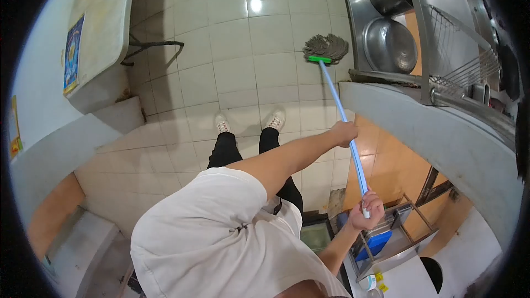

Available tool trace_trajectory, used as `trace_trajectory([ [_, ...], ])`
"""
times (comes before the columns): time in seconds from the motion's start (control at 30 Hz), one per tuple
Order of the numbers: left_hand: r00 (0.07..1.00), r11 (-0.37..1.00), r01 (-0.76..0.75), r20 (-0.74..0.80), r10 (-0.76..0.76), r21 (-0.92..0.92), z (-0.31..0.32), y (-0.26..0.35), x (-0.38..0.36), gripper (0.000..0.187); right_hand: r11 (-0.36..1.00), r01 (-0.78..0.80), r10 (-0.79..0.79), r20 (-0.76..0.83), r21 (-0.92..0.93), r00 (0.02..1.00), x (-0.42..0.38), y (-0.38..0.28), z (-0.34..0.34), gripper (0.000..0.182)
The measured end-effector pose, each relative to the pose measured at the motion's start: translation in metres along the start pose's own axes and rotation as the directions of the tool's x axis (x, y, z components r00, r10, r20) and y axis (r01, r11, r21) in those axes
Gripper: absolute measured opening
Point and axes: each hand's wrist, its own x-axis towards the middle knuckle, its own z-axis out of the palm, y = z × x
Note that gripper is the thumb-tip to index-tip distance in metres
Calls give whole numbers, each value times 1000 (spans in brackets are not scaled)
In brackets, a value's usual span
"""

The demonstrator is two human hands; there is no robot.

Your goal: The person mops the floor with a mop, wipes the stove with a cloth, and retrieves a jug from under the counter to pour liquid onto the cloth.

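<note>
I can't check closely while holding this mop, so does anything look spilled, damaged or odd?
One thing: a dark greyish patch beside the orange surface differs from the pale floor tiles; stain or damage, I can't tell. Otherwise no spill stands out: the bright spot looks like reflected light. The mop looks intact.
</note>
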Motion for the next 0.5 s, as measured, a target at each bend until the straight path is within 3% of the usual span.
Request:
trace_trajectory([
  [0.1, 995, 996, 70, -72, -73, -51, -13, -15, -37, 16, 989, -78, 62, 123, 126, 990, 6, -5, 3, 22],
  [0.23, 954, 962, 209, -178, -240, -175, -29, -48, -107, 16, 954, -202, 126, 313, 223, 941, 5, -14, 54, 24],
  [0.37, 866, 880, 373, -232, -444, -294, -49, -93, -193, 17, 899, -367, 195, 534, 238, 823, -7, -11, 124, 26],
  [0.5, 715, 823, 408, -422, -557, -395, -43, -165, -283, 16, 872, -455, 202, 716, 179, 669, -33, 17, 212, 29],
])
